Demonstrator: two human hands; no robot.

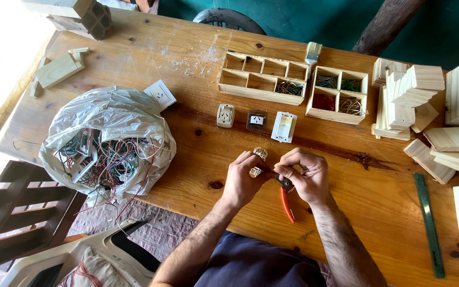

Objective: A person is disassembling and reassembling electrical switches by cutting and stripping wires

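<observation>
Head view: left hand pinching small socket part, right hand clenched on red-handled pliers, nose pointing left at part, handles trailing down toward body.

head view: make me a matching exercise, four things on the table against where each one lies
Things:
1. plastic bag of wires
2. paintbrush
3. green ruler
4. orange-handled pliers

Places:
A. right part of the table, near its front edge
B. in the right hand
C. far side, between the two wooden compartment boxes
D. left end of the table

Pairs: 1-D, 2-C, 3-A, 4-B
</observation>
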